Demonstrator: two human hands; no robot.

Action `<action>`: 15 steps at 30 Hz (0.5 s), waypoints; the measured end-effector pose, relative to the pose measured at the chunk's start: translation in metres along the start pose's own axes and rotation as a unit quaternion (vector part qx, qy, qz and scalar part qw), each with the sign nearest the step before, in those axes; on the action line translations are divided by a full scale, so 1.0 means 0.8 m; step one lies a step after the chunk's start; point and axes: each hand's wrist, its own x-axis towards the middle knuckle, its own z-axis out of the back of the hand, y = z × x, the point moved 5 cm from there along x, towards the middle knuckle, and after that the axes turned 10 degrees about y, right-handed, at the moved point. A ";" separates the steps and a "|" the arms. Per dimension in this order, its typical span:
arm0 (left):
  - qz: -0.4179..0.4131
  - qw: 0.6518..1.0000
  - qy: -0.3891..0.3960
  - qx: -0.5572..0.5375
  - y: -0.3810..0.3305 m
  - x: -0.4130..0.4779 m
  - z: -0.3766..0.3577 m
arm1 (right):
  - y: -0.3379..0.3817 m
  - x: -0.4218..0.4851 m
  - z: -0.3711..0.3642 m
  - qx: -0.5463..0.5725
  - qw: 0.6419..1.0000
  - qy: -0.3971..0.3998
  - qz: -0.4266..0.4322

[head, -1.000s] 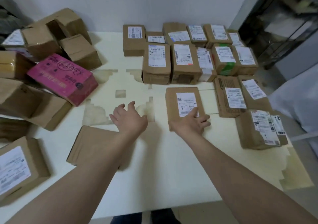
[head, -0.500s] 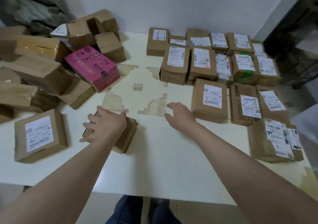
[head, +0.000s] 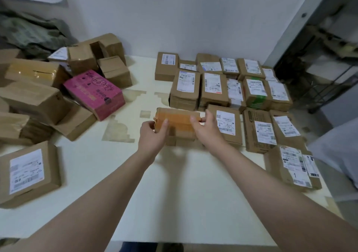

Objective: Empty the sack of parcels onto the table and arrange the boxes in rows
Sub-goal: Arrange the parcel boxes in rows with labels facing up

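Note:
Both hands hold a small brown box (head: 179, 122) sealed with orange-brown tape, lifted over the middle of the white table (head: 174, 203). My left hand (head: 154, 134) grips its left end and my right hand (head: 207, 128) grips its right end. Just right of it lies a labelled box (head: 227, 125) at the left end of the near row. Behind that, rows of labelled brown boxes (head: 222, 81) fill the table's far right. A loose pile of brown boxes (head: 34, 98) and a pink box (head: 95, 92) lies at the left. The grey-green sack (head: 29, 32) is slumped at the far left.
A single labelled box (head: 27, 174) lies near the table's front left edge. Another labelled box (head: 294, 166) sits at the right edge. A dark metal rack (head: 319, 58) stands beyond the table at the right. A white wall backs the table.
My left hand picked the unlabelled box up from the table's near left; my right hand left the labelled box and took its other end. The box now hangs next to the near row.

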 end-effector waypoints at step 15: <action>0.170 0.979 0.014 -0.111 0.041 0.042 -0.030 | -0.051 -0.002 -0.020 -0.244 0.967 0.074 -0.017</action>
